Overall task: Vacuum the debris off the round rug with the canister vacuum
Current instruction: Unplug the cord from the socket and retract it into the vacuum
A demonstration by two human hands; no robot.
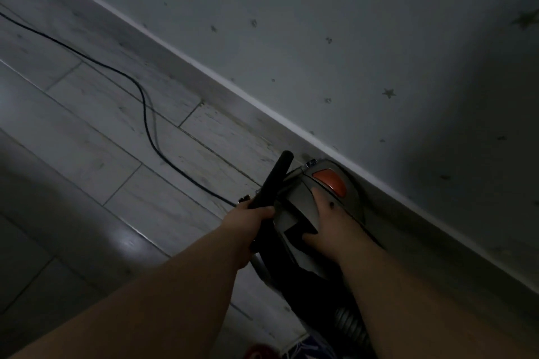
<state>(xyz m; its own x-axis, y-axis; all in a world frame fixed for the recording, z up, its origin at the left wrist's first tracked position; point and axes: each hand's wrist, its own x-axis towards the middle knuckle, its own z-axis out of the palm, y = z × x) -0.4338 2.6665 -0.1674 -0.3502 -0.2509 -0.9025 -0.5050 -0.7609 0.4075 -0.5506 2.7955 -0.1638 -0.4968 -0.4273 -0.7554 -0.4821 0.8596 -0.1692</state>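
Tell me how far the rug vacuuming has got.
Done: the power cord is laid out across the floor. In hand: the left hand grips the black tube, the right hand rests on the canister vacuum by its orange button. Left: all the vacuuming; no round rug is clearly in view.

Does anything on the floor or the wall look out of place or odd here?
Yes, slightly. The black cord lies loose in a wavy line across the floor to the vacuum, so someone might trip. The wall has small dark marks and star shapes. Nothing looks spilled or broken, though the picture is dim.
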